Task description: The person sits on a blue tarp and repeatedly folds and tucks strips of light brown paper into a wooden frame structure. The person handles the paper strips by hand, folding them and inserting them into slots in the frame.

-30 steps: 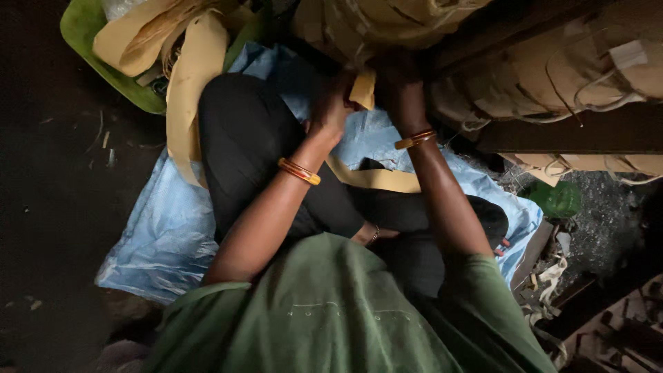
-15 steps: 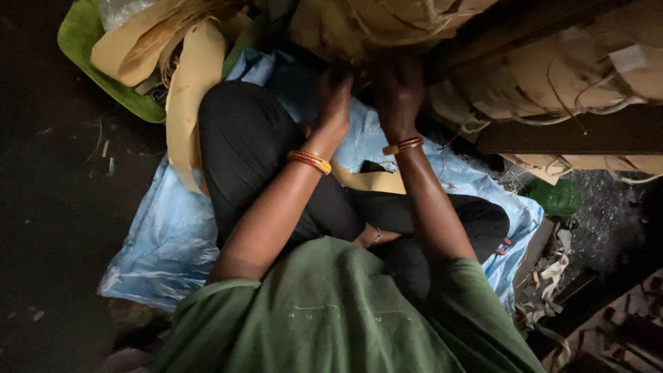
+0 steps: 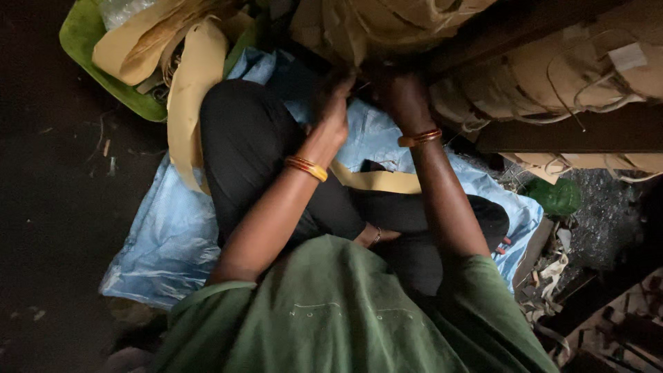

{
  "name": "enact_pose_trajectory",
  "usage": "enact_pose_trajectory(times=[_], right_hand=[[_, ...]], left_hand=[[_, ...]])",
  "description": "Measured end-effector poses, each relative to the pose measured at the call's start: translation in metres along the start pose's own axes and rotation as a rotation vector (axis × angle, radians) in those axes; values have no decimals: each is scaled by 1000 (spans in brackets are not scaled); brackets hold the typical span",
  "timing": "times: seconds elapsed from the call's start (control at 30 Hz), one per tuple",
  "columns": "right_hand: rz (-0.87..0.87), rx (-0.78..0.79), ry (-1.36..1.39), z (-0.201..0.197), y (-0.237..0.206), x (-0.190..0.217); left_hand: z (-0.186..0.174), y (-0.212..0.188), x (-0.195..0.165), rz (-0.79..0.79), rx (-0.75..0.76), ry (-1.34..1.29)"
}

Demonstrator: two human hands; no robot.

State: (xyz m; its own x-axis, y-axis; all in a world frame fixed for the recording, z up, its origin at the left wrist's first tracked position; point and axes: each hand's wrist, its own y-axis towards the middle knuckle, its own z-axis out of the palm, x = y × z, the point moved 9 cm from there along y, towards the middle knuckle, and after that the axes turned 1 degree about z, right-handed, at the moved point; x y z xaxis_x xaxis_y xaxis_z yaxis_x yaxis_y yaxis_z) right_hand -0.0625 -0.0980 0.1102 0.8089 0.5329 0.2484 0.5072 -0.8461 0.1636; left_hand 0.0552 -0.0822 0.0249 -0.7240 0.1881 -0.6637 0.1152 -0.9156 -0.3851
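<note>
While both hands reach up into shadow, left hand (image 3: pixel 333 114) fingers curled, grip unclear, right hand (image 3: pixel 399 97) fingers hidden against the tan bundle (image 3: pixel 366 27) overhead, tan strip (image 3: pixel 376 181) lying across the lap, long axis left-to-right, blue sheet (image 3: pixel 173 235) beneath, green tub (image 3: pixel 90 62) far left.

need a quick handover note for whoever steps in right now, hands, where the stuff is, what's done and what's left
Left hand: raised at the lower edge of the tan bundle of stacked strips, fingers curled; the grip is too dark to tell.
Right hand: up beside it at the same bundle, grip also hidden in shadow.
Things: a long cream flat strip hangs from the green plastic tub over the knee, and a strip lies across the lap. The person sits cross-legged on a pale blue plastic sheet.
Done: strips are heaped in the tub.
Left: the bundle at the hands and more tan bundles to the right remain stacked.
</note>
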Motion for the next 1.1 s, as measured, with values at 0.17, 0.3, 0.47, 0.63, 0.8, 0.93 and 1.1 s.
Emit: enact_pose_trajectory(times=[0.17,0.3,0.47,0.63,0.8,0.93,1.1], right_hand=[[-69,-117,87,-17,-2,7],[79,-6,131,-7,-1,-4],[31,-102,198,-19,-5,1],[169,-173,238,-20,-12,-1],[149,-72,179,-18,-6,-1],[132,-130,219,-31,-6,-1],[169,-86,36,-53,-1,5]], left_hand=[[5,-2,11,-65,15,-197],[6,2,-22,256,17,386],[19,6,-39,471,167,625],[9,9,-29,286,-49,725],[34,-2,16,-352,225,28],[19,6,-20,113,156,467],[30,2,-43,448,137,946]])
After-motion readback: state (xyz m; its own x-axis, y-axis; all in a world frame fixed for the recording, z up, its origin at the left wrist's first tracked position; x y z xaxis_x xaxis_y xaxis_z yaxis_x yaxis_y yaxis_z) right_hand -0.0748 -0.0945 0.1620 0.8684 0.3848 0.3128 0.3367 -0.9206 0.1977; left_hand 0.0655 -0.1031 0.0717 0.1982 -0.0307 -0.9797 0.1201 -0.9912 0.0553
